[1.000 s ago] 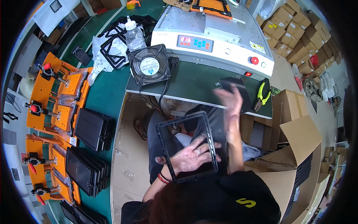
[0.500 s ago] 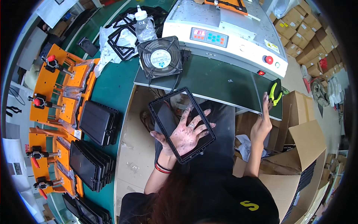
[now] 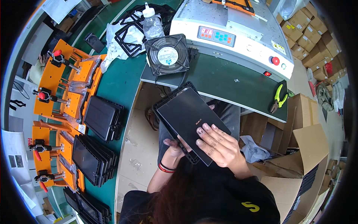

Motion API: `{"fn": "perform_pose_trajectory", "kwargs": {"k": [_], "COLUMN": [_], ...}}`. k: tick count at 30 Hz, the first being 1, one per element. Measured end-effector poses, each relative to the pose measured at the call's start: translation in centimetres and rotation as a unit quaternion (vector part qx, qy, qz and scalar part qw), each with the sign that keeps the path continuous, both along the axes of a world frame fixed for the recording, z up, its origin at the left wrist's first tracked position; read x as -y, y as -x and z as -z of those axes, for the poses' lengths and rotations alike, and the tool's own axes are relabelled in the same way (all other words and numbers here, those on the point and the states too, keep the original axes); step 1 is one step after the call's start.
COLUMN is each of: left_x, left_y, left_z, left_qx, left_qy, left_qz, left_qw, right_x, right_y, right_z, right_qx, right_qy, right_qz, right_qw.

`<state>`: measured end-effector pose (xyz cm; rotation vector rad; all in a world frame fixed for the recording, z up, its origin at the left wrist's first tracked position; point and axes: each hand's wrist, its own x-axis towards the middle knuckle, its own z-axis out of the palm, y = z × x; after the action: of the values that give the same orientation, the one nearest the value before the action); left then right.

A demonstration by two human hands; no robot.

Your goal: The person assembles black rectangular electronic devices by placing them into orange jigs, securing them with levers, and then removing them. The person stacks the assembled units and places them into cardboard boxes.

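Observation:
A flat black rectangular panel (image 3: pixel 186 112) lies over a black rectangular frame (image 3: pixel 161 108) above my lap, slightly out of line with it. The frame's upper and left rims show past the panel. From below, my left hand (image 3: pixel 173 152) supports the frame, its thumb at the lower left side and most fingers hidden under the panel. My right hand (image 3: pixel 220 147) grips the panel's lower right part, its smudged fingers stretched across the top face and its thumb out of sight.
Stacked black frames (image 3: pixel 93 160) stand on the green bench at left, beside orange clamp fixtures (image 3: pixel 80 100). Ahead are a fan (image 3: pixel 166 56), a clear bottle (image 3: pixel 152 26) and a white machine (image 3: pixel 238 48). Green-handled pliers (image 3: pixel 278 98) lie at right, above an open carton (image 3: pixel 309 145).
My right hand has come in from the right with the panel and laid it over the frame. The panel now covers most of my left hand. The whole view has shifted slightly.

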<state>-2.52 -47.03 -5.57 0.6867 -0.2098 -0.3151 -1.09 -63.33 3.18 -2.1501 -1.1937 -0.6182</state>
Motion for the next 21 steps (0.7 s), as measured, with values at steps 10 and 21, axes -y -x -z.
{"fn": "perform_pose_trajectory", "kwargs": {"k": [10, 21], "left_x": [0.0, -0.1], "left_y": [0.2, 0.0], "left_z": [1.5, 1.4], "left_qx": [-0.008, -0.014], "left_qy": [0.013, 0.012], "left_qz": [0.018, 0.021], "left_qw": [1.0, 1.0], "right_x": [-0.1, -0.2], "right_y": [0.3, 0.3], "right_z": [0.6, 0.6], "right_qx": [0.004, -0.004], "right_qy": [-0.01, 0.0], "right_qz": [0.015, 0.013], "right_qw": [1.0, 1.0]}}
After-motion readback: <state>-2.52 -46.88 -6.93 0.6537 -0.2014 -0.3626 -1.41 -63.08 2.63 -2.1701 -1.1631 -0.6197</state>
